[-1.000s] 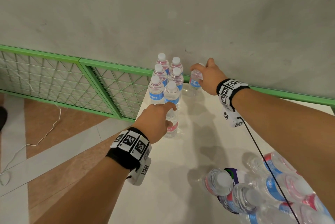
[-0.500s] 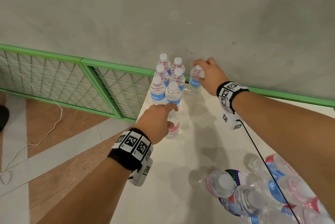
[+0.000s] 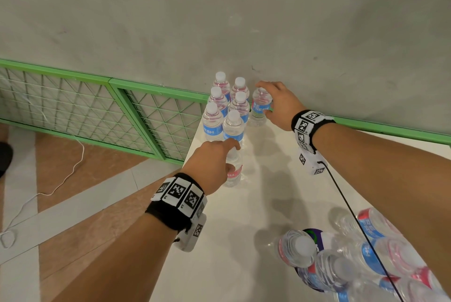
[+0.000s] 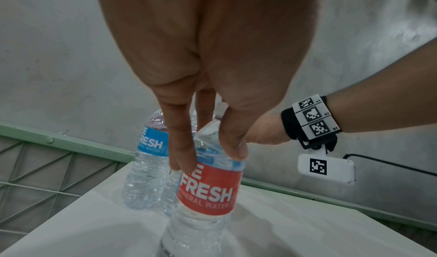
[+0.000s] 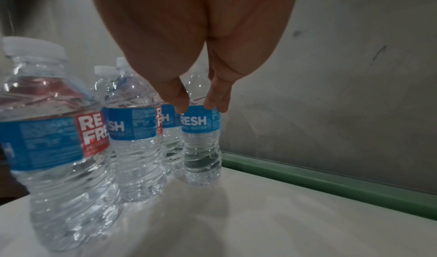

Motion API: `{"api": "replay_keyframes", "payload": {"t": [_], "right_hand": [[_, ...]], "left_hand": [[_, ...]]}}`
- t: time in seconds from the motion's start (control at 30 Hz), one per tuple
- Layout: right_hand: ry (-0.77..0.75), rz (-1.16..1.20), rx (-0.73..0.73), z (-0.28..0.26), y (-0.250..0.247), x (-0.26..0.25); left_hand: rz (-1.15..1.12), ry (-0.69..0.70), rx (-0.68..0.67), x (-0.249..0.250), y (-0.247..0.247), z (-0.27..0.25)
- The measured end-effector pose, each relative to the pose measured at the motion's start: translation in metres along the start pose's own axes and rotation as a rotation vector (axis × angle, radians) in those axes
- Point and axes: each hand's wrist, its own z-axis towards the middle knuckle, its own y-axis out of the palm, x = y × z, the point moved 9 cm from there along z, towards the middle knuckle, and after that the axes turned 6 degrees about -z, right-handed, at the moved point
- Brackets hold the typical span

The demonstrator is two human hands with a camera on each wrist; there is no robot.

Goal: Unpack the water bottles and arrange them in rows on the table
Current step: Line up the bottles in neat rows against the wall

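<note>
Seen from the head camera, the right hand (image 3: 280, 106) has brought its water bottle (image 3: 260, 108) from a tilt a second ago to standing upright on the white table (image 3: 256, 204), at about 12 o'clock near the wall. It now opens a third column just right of the six standing bottles (image 3: 225, 108), which form two columns of three. The right fingers (image 5: 179, 100) remain curled around its shoulder, just above the blue label, so it does not look released yet.

The left hand (image 3: 212, 167), at about 11 o'clock, has hardly moved. It reaches down from above, thumb and fingers (image 4: 182, 149) pinching the neck and shoulder of a red-labelled bottle (image 4: 208, 190) that stands upright just in front of the right-hand column. Both forearms stretch forward, wrists bent downward.

The pack of remaining bottles (image 3: 366, 257) lies at about 5 o'clock, near the table's front edge. Judging by this, the arranging is partly done: eight bottles stand, and several more wait to be unpacked.
</note>
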Motion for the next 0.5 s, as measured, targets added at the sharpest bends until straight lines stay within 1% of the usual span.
{"api": "replay_keyframes", "payload": {"t": [0.27,0.5], "right_hand": [[0.048,-0.043,-0.069,0.0015,0.0048,-0.0021],[0.05,-0.034,-0.076,-0.0022,0.0019,-0.0018]], "left_hand": [[0.006,0.008,0.006,-0.0019,0.0012,0.0005],[-0.004,0.013,-0.002,-0.0032,0.0034,0.0006]]}}
